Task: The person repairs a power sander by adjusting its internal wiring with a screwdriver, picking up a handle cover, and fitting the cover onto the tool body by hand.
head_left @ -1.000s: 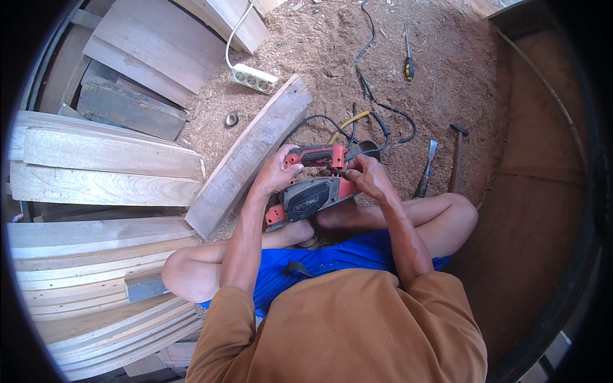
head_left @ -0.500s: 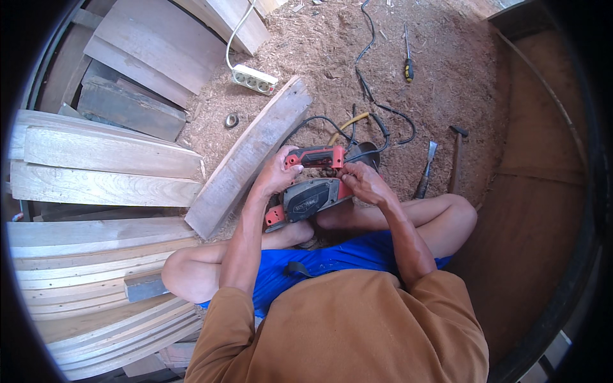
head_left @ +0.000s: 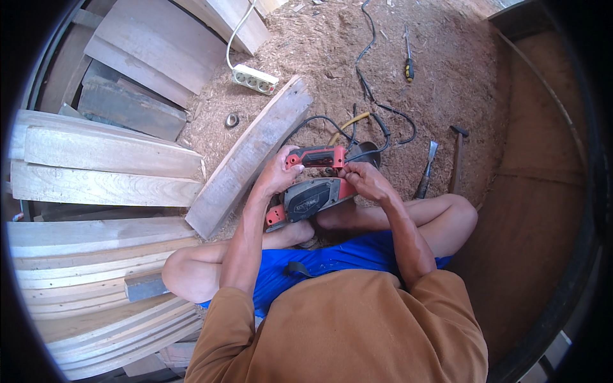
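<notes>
A red, grey and black electric hand planer (head_left: pixel 311 199) rests on its side against my crossed legs. My left hand (head_left: pixel 279 172) is closed round the end of its red and black handle, with the thumb on the near side. At the other end of the handle, the fingers of my right hand (head_left: pixel 364 179) are pinched together against the planer's body. What those fingers hold, if anything, is too small and hidden to make out. A dark cable runs from behind the handle onto the ground.
Beyond my left hand lies a thick plank (head_left: pixel 250 156). Stacked boards (head_left: pixel 108 185) fill the left side. A power strip (head_left: pixel 254 79), a tape roll (head_left: pixel 232 120), a screwdriver (head_left: pixel 408 67), a chisel (head_left: pixel 427 169) and a hammer (head_left: pixel 456 159) lie on sawdust. A brown panel (head_left: pixel 536 223) stands right.
My right fingers have shifted very slightly at the planer's body. The left hand and the planer stay almost where they were.
</notes>
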The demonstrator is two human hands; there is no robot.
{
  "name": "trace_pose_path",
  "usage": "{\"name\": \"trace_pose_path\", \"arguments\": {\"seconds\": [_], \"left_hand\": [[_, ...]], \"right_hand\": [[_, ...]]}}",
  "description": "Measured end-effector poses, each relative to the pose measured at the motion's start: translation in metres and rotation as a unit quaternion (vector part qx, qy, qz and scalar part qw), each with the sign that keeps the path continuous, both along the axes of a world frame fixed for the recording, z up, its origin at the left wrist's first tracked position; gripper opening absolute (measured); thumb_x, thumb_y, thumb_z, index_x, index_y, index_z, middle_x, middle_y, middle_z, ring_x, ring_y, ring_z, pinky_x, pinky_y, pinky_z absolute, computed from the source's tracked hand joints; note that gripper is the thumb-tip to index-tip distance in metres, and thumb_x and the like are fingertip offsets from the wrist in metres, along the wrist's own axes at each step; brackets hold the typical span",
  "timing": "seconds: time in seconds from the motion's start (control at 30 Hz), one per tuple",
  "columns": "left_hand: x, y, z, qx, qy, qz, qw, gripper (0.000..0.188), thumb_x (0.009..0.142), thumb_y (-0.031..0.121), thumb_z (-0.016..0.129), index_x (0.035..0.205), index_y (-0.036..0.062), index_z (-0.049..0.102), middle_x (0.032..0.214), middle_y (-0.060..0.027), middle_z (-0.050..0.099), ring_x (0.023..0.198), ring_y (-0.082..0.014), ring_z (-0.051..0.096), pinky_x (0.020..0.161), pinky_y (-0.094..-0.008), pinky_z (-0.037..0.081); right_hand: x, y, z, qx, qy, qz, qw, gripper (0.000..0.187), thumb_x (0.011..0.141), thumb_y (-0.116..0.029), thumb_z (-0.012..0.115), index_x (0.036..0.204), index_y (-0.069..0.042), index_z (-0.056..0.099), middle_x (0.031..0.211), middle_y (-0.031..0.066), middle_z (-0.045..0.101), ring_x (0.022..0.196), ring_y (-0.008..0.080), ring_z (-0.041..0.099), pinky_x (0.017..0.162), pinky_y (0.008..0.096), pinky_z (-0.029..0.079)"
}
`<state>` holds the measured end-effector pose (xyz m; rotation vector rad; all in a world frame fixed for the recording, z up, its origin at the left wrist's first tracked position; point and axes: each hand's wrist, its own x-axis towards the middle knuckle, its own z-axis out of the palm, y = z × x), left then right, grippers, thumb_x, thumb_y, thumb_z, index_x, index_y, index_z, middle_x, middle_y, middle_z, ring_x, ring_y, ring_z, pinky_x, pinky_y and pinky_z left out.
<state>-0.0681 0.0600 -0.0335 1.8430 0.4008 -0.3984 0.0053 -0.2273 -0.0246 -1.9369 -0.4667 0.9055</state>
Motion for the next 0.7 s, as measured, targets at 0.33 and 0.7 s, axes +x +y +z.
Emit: {"name": "trace_pose_path", "arguments": {"seconds": [0.33, 0.7], "left_hand": [[0.001, -0.005, 0.015, 0.049, 0.007, -0.001, 0.999, 0.053, 0.095, 0.014, 0.076, 0.143, 0.0065, 0.056, 0.109, -0.0104, 0.073, 0.095, -0.0178, 0.068, 0.085, -0.0343, 0.056], [0.000, -0.006, 0.006, 0.081, -0.002, 0.008, 0.997, 0.054, 0.092, 0.017, 0.077, 0.141, 0.0072, 0.057, 0.112, -0.0143, 0.074, 0.103, -0.0236, 0.071, 0.094, -0.0373, 0.055]], "right_hand": [[0.004, -0.003, -0.001, -0.009, 0.045, -0.037, 0.998, 0.019, 0.095, -0.009, 0.060, 0.105, 0.001, 0.072, 0.085, 0.0090, 0.068, 0.084, 0.0197, 0.064, 0.079, 0.0377, 0.052], [-0.009, 0.011, 0.026, -0.082, -0.097, 0.034, 0.991, 0.028, 0.097, -0.019, 0.056, 0.106, 0.002, 0.072, 0.098, 0.0247, 0.072, 0.096, 0.0429, 0.069, 0.087, 0.0508, 0.054]]}}
